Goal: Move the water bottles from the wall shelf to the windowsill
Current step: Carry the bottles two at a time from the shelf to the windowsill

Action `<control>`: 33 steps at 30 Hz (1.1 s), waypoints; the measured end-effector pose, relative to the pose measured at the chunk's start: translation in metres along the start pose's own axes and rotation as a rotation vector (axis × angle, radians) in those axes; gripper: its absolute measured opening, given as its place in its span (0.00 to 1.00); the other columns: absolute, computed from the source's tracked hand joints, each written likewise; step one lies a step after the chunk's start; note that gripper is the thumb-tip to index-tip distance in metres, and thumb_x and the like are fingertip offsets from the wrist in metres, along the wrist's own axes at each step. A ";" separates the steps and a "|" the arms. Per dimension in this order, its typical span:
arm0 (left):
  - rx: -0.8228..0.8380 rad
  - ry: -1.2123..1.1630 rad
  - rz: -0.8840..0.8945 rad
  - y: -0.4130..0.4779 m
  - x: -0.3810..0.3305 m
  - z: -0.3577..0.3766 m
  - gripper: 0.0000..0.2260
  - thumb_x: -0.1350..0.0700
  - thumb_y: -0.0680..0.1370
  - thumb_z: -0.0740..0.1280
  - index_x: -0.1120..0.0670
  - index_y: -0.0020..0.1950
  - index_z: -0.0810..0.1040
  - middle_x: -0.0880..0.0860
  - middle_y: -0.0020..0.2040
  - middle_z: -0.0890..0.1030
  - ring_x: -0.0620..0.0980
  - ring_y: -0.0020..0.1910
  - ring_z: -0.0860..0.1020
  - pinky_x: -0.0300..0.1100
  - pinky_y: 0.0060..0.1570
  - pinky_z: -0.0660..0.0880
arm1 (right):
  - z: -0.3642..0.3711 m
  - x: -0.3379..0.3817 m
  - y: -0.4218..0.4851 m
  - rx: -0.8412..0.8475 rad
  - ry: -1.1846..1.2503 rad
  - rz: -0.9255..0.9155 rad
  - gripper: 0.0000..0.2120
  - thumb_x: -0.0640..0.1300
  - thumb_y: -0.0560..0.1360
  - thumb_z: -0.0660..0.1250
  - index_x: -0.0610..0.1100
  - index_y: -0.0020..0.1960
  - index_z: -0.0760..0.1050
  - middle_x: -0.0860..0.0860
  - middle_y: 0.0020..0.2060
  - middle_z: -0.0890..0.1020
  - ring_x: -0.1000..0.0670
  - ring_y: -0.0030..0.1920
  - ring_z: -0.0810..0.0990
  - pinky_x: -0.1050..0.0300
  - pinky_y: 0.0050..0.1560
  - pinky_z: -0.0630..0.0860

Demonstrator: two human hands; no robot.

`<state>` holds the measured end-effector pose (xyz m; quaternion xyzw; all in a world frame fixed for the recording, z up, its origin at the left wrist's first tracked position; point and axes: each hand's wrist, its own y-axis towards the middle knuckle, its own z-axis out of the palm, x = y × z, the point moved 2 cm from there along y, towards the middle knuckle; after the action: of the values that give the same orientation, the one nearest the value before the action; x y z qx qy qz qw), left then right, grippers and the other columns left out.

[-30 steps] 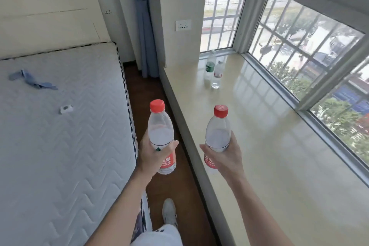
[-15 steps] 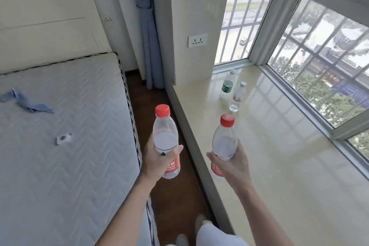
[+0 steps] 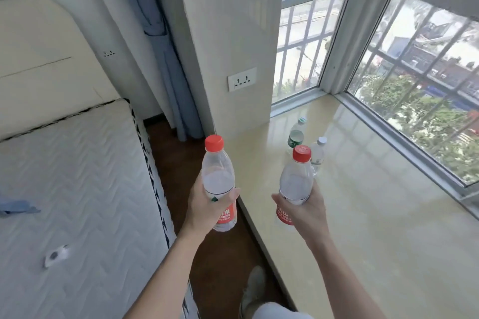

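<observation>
Left hand [image 3: 204, 204] and right hand [image 3: 304, 211] each clamp an upright red-capped bottle (left bottle [image 3: 217, 176] over floor [image 3: 178, 158], right bottle [image 3: 296, 181] over windowsill [image 3: 375, 228] edge); risk: standing bottles [image 3: 296, 134] at 12 o'clock could topple if placement crowds them.

A home bedroom: bare mattress [image 3: 77, 176], headboard [image 3: 39, 59], curtain [image 3: 158, 33], bay window [image 3: 414, 59]

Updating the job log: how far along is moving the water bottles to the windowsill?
Done: a green-labelled clear plastic bottle and a smaller white-capped clear bottle stand on the beige windowsill. In hand: the left hand grips one red-capped clear plastic bottle, the right hand a second red-capped bottle, neither set down. Left: placing both; the wall shelf is out of view.
</observation>
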<state>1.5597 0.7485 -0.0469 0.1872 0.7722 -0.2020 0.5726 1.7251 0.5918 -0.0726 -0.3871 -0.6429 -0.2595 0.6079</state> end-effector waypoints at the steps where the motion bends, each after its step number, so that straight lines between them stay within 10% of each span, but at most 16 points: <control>1: 0.018 0.001 0.001 0.019 -0.004 0.005 0.27 0.47 0.64 0.77 0.45 0.61 0.74 0.45 0.51 0.82 0.43 0.51 0.81 0.36 0.46 0.77 | 0.002 0.002 0.015 -0.008 0.010 0.005 0.21 0.48 0.62 0.80 0.58 0.51 0.76 0.56 0.44 0.83 0.53 0.46 0.83 0.52 0.48 0.80; 14: 0.359 0.032 0.059 0.166 -0.054 0.100 0.31 0.44 0.61 0.78 0.52 0.61 0.76 0.51 0.53 0.82 0.52 0.55 0.81 0.49 0.57 0.79 | -0.035 0.026 0.121 -0.293 0.033 0.056 0.23 0.39 0.65 0.81 0.42 0.55 0.73 0.45 0.45 0.82 0.45 0.42 0.80 0.56 0.40 0.79; 22: 0.767 0.058 0.075 0.198 -0.065 0.174 0.20 0.59 0.69 0.79 0.50 0.58 0.78 0.45 0.48 0.84 0.39 0.48 0.82 0.29 0.43 0.75 | -0.064 0.024 0.108 -0.622 0.050 0.147 0.19 0.31 0.67 0.77 0.39 0.51 0.71 0.60 0.29 0.76 0.60 0.27 0.71 0.66 0.29 0.71; 28: 1.032 0.074 0.070 0.192 -0.057 0.225 0.26 0.50 0.66 0.79 0.50 0.62 0.76 0.52 0.55 0.83 0.53 0.56 0.82 0.56 0.58 0.78 | -0.070 0.016 0.071 -0.861 0.095 0.207 0.21 0.29 0.67 0.77 0.42 0.52 0.72 0.58 0.31 0.77 0.60 0.28 0.72 0.67 0.29 0.71; 33: 1.161 0.119 0.061 0.176 -0.041 0.260 0.26 0.44 0.64 0.78 0.48 0.60 0.77 0.51 0.54 0.83 0.52 0.56 0.81 0.59 0.59 0.77 | -0.077 -0.003 0.044 -0.995 0.073 0.246 0.22 0.30 0.66 0.78 0.39 0.53 0.72 0.54 0.34 0.76 0.60 0.29 0.73 0.68 0.30 0.71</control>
<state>1.8728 0.7582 -0.0933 0.5036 0.5602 -0.5646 0.3374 1.8058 0.5544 -0.0722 -0.6929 -0.3696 -0.4740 0.3983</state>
